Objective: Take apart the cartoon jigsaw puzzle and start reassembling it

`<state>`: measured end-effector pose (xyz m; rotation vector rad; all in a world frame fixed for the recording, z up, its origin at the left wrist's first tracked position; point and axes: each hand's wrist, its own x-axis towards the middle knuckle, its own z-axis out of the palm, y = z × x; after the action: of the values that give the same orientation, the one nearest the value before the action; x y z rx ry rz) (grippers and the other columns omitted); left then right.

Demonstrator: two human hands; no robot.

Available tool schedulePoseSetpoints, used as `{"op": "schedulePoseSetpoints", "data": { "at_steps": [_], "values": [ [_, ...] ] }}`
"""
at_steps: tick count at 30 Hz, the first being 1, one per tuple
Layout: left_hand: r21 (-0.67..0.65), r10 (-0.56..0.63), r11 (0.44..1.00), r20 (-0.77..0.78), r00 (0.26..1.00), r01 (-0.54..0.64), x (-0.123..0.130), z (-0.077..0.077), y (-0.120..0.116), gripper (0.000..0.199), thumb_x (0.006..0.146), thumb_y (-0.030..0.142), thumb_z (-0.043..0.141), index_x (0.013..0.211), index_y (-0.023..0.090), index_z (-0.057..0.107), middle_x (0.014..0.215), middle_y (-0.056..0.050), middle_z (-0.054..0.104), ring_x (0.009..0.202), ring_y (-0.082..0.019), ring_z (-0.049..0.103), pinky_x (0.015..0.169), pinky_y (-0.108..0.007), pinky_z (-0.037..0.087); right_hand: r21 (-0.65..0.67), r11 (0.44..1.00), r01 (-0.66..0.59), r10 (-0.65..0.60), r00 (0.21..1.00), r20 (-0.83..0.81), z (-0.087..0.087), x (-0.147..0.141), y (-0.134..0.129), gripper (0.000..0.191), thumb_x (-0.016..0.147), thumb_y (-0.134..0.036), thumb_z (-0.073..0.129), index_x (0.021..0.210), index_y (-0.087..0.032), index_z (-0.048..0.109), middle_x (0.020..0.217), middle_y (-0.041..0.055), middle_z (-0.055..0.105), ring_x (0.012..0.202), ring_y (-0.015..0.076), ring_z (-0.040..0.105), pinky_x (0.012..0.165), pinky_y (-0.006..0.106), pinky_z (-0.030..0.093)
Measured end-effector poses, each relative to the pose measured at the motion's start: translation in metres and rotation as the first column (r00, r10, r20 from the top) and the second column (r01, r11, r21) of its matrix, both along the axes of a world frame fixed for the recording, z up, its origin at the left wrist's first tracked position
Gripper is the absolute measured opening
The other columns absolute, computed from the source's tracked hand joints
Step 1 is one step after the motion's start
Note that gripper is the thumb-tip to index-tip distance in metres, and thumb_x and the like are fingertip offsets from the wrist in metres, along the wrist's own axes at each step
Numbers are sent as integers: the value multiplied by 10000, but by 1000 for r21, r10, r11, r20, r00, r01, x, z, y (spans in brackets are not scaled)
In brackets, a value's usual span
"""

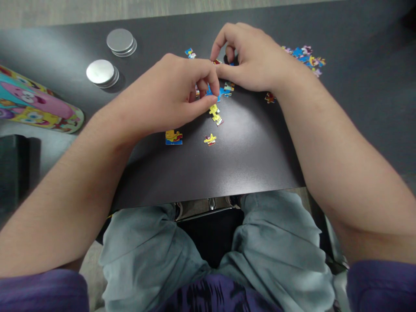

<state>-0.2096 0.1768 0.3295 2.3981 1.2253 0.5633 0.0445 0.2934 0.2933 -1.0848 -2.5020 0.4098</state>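
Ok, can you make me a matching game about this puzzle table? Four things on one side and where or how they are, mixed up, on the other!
Things
1. shiny silver round discs
2. bright cartoon-printed cylinder
3. heap of blue, pink and yellow jigsaw pieces
4. small yellow-and-white jigsaw piece

Where or how
A. lying by itself
B. right of the right hand
C. stacked in two piles
D. at the picture's left edge

Right pairs: 1-C, 2-D, 3-B, 4-A
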Motion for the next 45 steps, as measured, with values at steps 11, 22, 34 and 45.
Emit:
{"op": "schedulePoseSetpoints", "data": {
  "at_steps": [11, 22, 34, 45],
  "values": [
    [22, -13, 1000, -16, 1000, 14, -1, -1, 2, 481, 1093, 655, 599, 1176, 273, 878, 881, 4, 833, 791, -208, 774, 941, -443, 655, 4, 1000, -4, 4, 1000, -1, 0, 2, 1, 415, 1043, -122, 864, 1448, -210, 876, 1027, -28, 608, 1148, 284, 734, 1025, 369, 453],
    [21, -17, 1000, -8, 1000, 17, -4, -3, 3, 400, 1081, 548, 648, 1220, 276, 906, 899, 7, 829, 793, -225, 790, 975, -485, 673, 3, 1000, 1, -1, 1000, -4, -1, 0, 2, 413, 1040, -112, 870, 1442, -204, 877, 1059, -16, 642, 1147, 289, 752, 1015, 374, 430],
    [-2, -19, 1000, -33, 999, 19, -2, -1, 3, 451, 1133, 655, 616, 1207, 285, 862, 974, -3, 847, 880, -250, 835, 1017, -492, 680, 5, 1000, 8, -8, 1000, 3, 1, -1, 1, 434, 1049, -102, 872, 1478, -170, 888, 1031, -27, 601, 1162, 287, 742, 1040, 376, 454],
    [22, -24, 999, -34, 999, 25, -2, -4, 3, 407, 1122, 574, 627, 1241, 286, 890, 1026, 3, 885, 889, -250, 839, 1022, -504, 705, 0, 1000, 4, -4, 1000, 7, 2, 1, -2, 435, 1048, -103, 874, 1476, -180, 884, 1031, -33, 595, 1144, 272, 731, 1022, 360, 434]
  ]
}}
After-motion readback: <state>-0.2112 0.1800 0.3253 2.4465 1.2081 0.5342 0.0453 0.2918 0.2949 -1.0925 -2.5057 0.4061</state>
